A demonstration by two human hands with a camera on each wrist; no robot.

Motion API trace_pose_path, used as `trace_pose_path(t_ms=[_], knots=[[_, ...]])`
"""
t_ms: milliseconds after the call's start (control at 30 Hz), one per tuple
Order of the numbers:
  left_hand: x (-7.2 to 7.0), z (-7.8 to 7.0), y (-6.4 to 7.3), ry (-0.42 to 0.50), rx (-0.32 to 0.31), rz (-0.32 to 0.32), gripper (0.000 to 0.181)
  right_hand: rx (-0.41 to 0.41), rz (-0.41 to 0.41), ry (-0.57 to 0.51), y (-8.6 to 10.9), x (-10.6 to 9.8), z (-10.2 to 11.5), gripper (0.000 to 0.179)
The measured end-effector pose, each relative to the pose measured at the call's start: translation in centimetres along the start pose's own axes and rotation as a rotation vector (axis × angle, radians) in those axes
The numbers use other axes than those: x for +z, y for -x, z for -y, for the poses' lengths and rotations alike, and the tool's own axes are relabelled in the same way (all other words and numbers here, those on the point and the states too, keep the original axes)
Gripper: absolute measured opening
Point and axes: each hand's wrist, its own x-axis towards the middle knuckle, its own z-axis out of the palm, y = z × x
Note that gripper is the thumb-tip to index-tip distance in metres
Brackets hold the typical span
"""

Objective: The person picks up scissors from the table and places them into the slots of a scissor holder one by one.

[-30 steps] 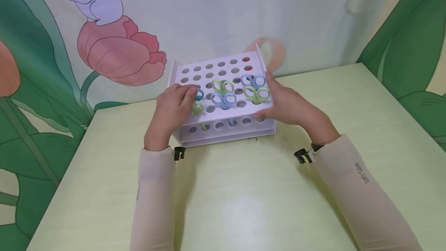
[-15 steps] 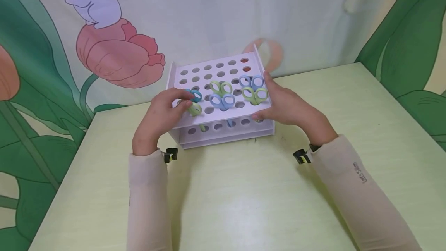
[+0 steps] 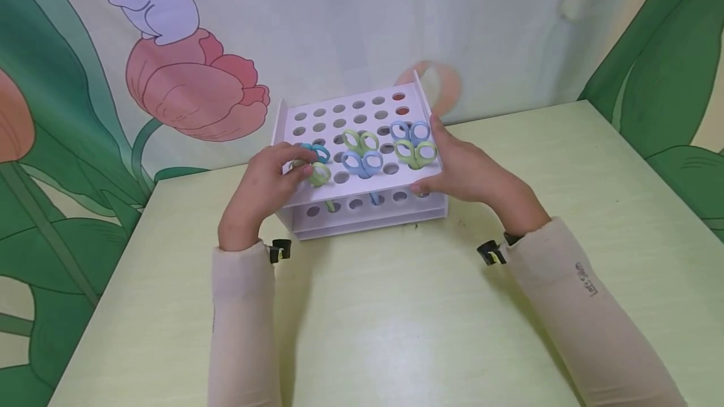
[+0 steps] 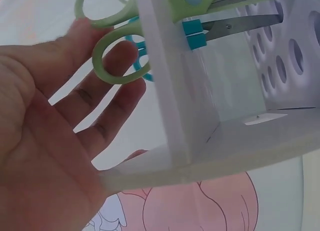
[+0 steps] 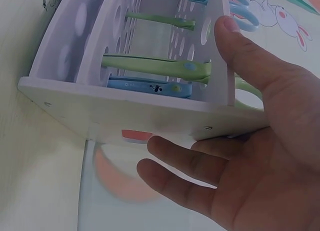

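A white tiered rack (image 3: 330, 188) with round holes stands on the table. Several scissors hang in it, handles up. At its front left, my left hand (image 3: 266, 178) has thumb and fingers at the handle of green scissors (image 3: 320, 174); the left wrist view shows fingertips behind the green loop (image 4: 98, 66). Teal scissors (image 3: 321, 153) sit just behind, partly under the index finger. My right hand (image 3: 469, 165) holds the rack's right side, thumb on the front edge, other fingers along the side wall. Blue scissors (image 3: 411, 132) and green scissors (image 3: 417, 153) are closest to it.
Light blue scissors (image 3: 363, 162) and another green pair (image 3: 361, 140) stand mid-rack. The pale green table (image 3: 384, 306) reaches back to a wall hanging (image 3: 498, 43) with painted flowers and a rabbit. Black wrist mounts (image 3: 491, 253) stick out from the sleeves.
My left hand has shifted left and slightly toward me, uncovering more of the teal and green handles. The right hand keeps its hold; the rack stays in place.
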Motion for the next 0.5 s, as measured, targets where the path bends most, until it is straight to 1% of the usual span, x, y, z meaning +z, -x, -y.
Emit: trace_pose_path(t_ms=[33,100,133,267,333,400,433,500], knots=[[-0.1,-0.1,0.1,0.004,-0.003,-0.013,0.024,0.0,-0.001,0.004,0.0,0.0,0.0,0.129],[-0.2,-0.3,0.5,0.017,0.018,-0.059,0.028,-0.01,-0.008,0.011,0.1,0.1,0.0,0.127],[-0.2,-0.5,0.8,0.02,0.035,-0.09,0.03,-0.018,-0.012,0.018,0.2,0.2,0.0,0.126],[-0.2,-1.1,2.1,0.009,0.144,-0.204,0.031,-0.059,-0.037,0.037,1.0,0.9,-0.3,0.115],[0.0,-1.4,3.0,-0.018,0.16,-0.236,0.031,-0.064,-0.038,0.073,1.8,1.2,-0.5,0.112],[0.2,-1.5,3.8,-0.065,0.142,-0.252,0.031,-0.062,-0.035,0.117,2.8,1.6,-0.5,0.111],[0.3,-1.5,4.1,-0.098,0.114,-0.249,0.031,-0.056,-0.03,0.153,3.3,1.8,-0.5,0.112],[0.6,-1.5,4.8,-0.172,0.045,-0.216,0.032,-0.04,-0.029,0.227,4.5,2.3,-0.2,0.113]])
